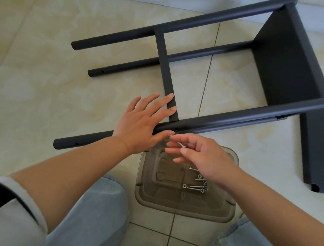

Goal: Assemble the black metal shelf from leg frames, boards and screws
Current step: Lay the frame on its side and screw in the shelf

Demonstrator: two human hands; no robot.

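Head view: left hand (141, 120) lies flat, fingers spread, on the black leg tube (222, 121) at centre. Right hand (198, 154) at five o'clock pinches a screw (178, 141); spare screws (196, 184) lie in the clear tray (183, 207) below.

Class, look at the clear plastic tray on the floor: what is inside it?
The tray holds loose screws near its right side. The right hand, pinching one screw, covers its upper right corner.
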